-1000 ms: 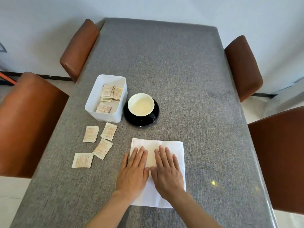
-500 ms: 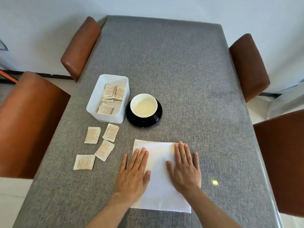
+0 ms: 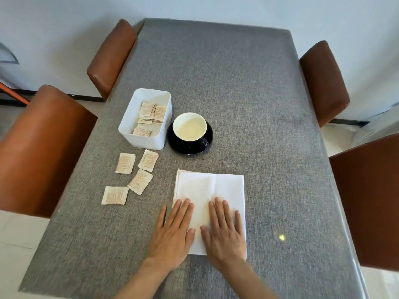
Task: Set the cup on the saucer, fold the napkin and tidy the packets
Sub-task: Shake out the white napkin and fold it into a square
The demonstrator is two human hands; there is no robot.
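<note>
Grey table [image 3: 237,87]: left hand [image 3: 172,234] and right hand [image 3: 224,236], fingers spread flat, press the folded napkin [image 3: 210,190] (smoothing, seemingly); loose packets [image 3: 133,175] likely next.

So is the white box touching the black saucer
Apart. The head view shows a thin strip of grey table between the white box's right wall and the black saucer's left rim, though they sit very close.

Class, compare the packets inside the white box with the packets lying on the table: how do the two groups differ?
The packets in the white box overlap in a loose heap; the loose packets on the table lie flat and mostly separate, two touching. The loose group numbers four; the boxed count is unclear. Both look like the same beige printed sachets.
</note>
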